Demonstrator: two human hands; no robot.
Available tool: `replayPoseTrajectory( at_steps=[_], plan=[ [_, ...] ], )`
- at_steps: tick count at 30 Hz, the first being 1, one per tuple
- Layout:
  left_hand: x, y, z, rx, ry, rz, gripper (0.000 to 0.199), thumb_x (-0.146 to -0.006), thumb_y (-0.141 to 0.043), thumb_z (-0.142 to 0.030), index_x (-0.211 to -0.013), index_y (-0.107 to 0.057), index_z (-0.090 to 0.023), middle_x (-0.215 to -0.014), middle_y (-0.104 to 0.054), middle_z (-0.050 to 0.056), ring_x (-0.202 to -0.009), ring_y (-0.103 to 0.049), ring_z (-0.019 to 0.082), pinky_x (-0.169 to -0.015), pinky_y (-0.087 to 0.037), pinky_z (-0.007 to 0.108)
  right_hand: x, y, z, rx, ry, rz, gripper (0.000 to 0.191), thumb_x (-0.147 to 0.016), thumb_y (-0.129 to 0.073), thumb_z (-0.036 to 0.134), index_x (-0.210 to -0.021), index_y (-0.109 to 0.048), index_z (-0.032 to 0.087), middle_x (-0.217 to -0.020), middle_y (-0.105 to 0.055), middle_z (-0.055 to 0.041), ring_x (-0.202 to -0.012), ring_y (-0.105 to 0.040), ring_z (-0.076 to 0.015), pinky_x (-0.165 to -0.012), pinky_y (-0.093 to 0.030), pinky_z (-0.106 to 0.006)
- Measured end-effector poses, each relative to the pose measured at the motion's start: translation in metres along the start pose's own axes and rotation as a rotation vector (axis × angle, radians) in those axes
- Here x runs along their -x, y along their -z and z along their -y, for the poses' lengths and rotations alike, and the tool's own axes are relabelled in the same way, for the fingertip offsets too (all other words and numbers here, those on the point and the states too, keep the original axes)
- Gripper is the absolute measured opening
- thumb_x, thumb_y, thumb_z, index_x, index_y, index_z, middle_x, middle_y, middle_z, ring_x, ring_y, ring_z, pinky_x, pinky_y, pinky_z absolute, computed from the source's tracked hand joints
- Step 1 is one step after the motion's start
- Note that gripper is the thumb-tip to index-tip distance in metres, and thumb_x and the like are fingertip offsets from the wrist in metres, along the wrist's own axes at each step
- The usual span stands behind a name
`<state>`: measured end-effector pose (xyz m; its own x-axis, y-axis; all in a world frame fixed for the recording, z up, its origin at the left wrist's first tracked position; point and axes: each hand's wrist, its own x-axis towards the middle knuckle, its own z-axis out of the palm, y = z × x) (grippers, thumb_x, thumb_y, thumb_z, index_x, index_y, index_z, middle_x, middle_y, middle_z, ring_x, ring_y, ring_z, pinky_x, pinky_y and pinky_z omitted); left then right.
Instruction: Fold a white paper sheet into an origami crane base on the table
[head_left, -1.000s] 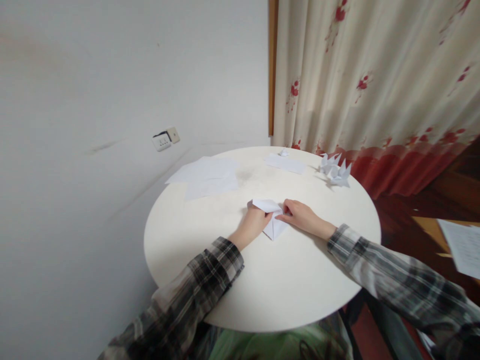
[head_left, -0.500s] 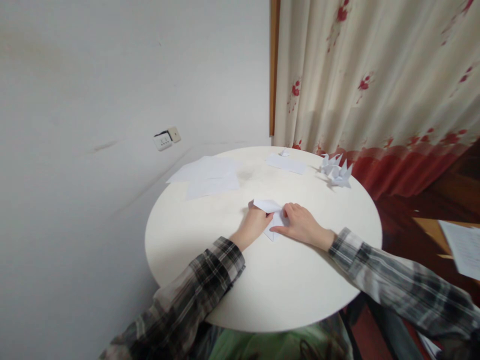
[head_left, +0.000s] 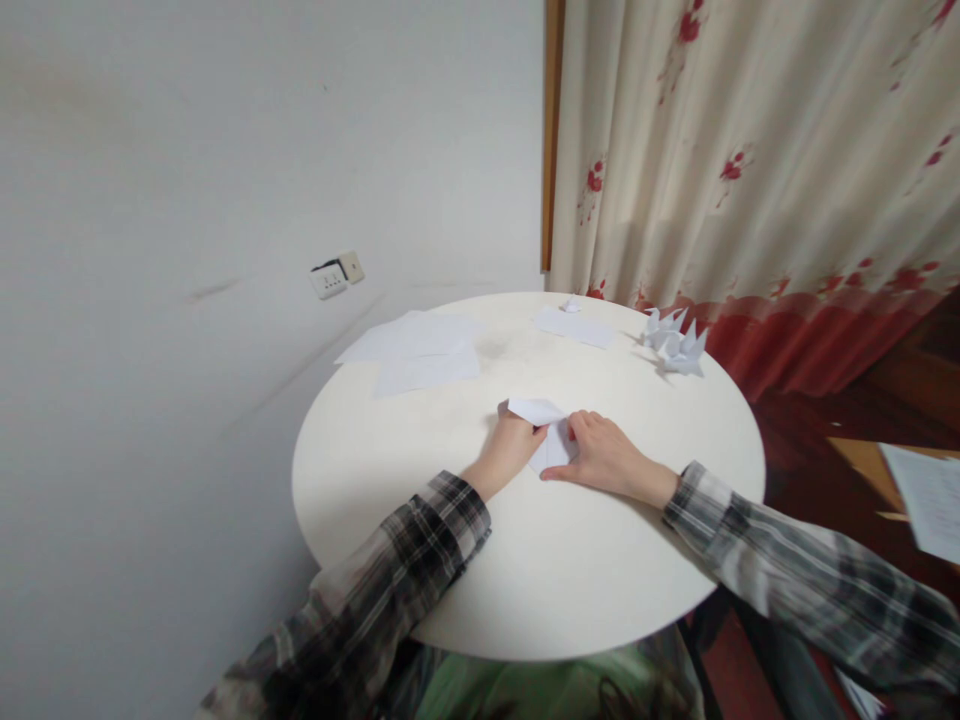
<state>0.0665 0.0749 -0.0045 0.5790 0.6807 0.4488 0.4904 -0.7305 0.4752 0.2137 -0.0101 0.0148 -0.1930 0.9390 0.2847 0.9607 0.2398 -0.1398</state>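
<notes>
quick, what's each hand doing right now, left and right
Left hand: fingers pinching the edge of the folded white paper.
Right hand: open, lying flat and pressing the same paper down on the table.

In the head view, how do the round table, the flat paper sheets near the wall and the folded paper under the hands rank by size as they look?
1. round table
2. flat paper sheets
3. folded paper, partly hidden by the left hand and right hand
</notes>
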Motion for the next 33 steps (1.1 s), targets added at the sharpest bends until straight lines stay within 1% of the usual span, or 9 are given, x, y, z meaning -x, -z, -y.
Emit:
replayPoseTrajectory(
  at_steps=[4, 8, 12, 16, 20, 23, 27, 30, 33],
  plan=[
    [0.001, 0.004, 0.000, 0.009, -0.013, 0.039, 0.020, -0.080, -0.055, -0.012, -0.097, -0.065, -0.017, -0.100, -0.068, 0.006, -0.096, -0.061, 0.020, -0.091, -0.045, 0.032, 0.000, 0.000, 0.000, -0.003, -0.001, 0.003, 0.065, -0.061, -0.053, 0.076, -0.085, -0.050, 0.016, -0.083, -0.058, -0.0111, -0.076, -0.054, -0.0246, -0.064, -0.038, -0.033],
    [0.016, 0.016, 0.002, -0.083, -0.059, 0.073, 0.019, -0.082, -0.055, -0.014, -0.099, -0.063, -0.014, -0.098, -0.067, 0.008, -0.092, -0.062, 0.021, -0.086, -0.048, 0.034, 0.000, -0.002, -0.001, 0.001, 0.002, -0.001, 0.067, -0.061, -0.051, 0.077, -0.085, -0.051, 0.015, -0.084, -0.058, -0.0114, -0.076, -0.054, -0.0247, -0.066, -0.038, -0.034],
    [0.032, 0.028, -0.002, -0.148, -0.173, 0.065, 0.018, -0.087, -0.048, -0.017, -0.095, -0.064, -0.015, -0.097, -0.066, 0.007, -0.095, -0.060, 0.019, -0.089, -0.047, 0.034, 0.001, -0.005, -0.003, -0.015, 0.005, -0.011, 0.068, -0.061, -0.050, 0.078, -0.085, -0.052, 0.015, -0.083, -0.058, -0.0113, -0.075, -0.053, -0.0248, -0.064, -0.038, -0.034],
    [0.034, 0.031, -0.009, -0.061, -0.363, 0.231, 0.028, -0.091, -0.038, -0.015, -0.113, -0.057, -0.019, -0.119, -0.060, 0.005, -0.114, -0.051, 0.015, -0.101, -0.039, 0.032, 0.001, -0.007, -0.004, -0.028, 0.008, -0.024, 0.067, -0.062, -0.050, 0.078, -0.085, -0.052, 0.015, -0.081, -0.058, -0.0113, -0.075, -0.054, -0.0247, -0.065, -0.038, -0.034],
    [0.032, 0.029, -0.012, -0.064, -0.358, 0.362, 0.033, -0.092, -0.038, -0.020, -0.123, -0.049, -0.017, -0.129, -0.052, 0.007, -0.121, -0.046, 0.015, -0.105, -0.034, 0.032, 0.001, -0.007, -0.003, -0.035, 0.013, -0.032, 0.062, -0.064, -0.051, 0.075, -0.084, -0.051, 0.016, -0.080, -0.058, -0.0101, -0.074, -0.053, -0.0233, -0.066, -0.039, -0.034],
    [0.033, 0.029, -0.012, -0.065, -0.338, 0.371, 0.035, -0.091, -0.038, -0.019, -0.125, -0.048, -0.019, -0.129, -0.052, 0.006, -0.121, -0.046, 0.015, -0.105, -0.034, 0.033, 0.000, -0.004, -0.005, -0.082, 0.016, -0.019, 0.056, -0.065, -0.056, 0.070, -0.080, -0.050, 0.017, -0.079, -0.057, -0.0085, -0.072, -0.052, -0.0210, -0.064, -0.039, -0.032],
    [0.036, 0.031, -0.014, -0.079, -0.358, 0.353, 0.035, -0.088, -0.039, -0.015, -0.120, -0.053, -0.018, -0.126, -0.055, 0.006, -0.119, -0.048, 0.016, -0.105, -0.034, 0.033, -0.003, -0.002, -0.016, -0.346, -0.051, 0.009, 0.044, -0.074, -0.053, 0.061, -0.080, -0.048, 0.019, -0.073, -0.056, -0.0022, -0.062, -0.049, -0.0145, -0.057, -0.037, -0.026],
    [0.038, 0.031, -0.016, -0.085, -0.368, 0.333, 0.038, -0.086, -0.039, -0.012, -0.121, -0.053, -0.017, -0.126, -0.055, 0.006, -0.119, -0.048, 0.016, -0.106, -0.033, 0.031, -0.007, -0.004, -0.024, -0.485, -0.109, -0.075, 0.036, -0.079, -0.052, 0.053, -0.086, -0.047, 0.019, -0.073, -0.056, -0.0004, -0.062, -0.049, -0.0131, -0.057, -0.039, -0.025],
    [0.041, 0.029, -0.020, -0.077, -0.362, 0.315, 0.040, -0.084, -0.040, -0.011, -0.121, -0.053, -0.017, -0.126, -0.055, 0.006, -0.119, -0.049, 0.015, -0.106, -0.034, 0.031, -0.011, -0.008, -0.027, -0.514, -0.072, -0.142, 0.034, -0.078, -0.057, 0.045, -0.097, -0.048, 0.018, -0.083, -0.058, -0.0024, -0.066, -0.052, -0.0131, -0.062, -0.042, -0.025]
  ],
)
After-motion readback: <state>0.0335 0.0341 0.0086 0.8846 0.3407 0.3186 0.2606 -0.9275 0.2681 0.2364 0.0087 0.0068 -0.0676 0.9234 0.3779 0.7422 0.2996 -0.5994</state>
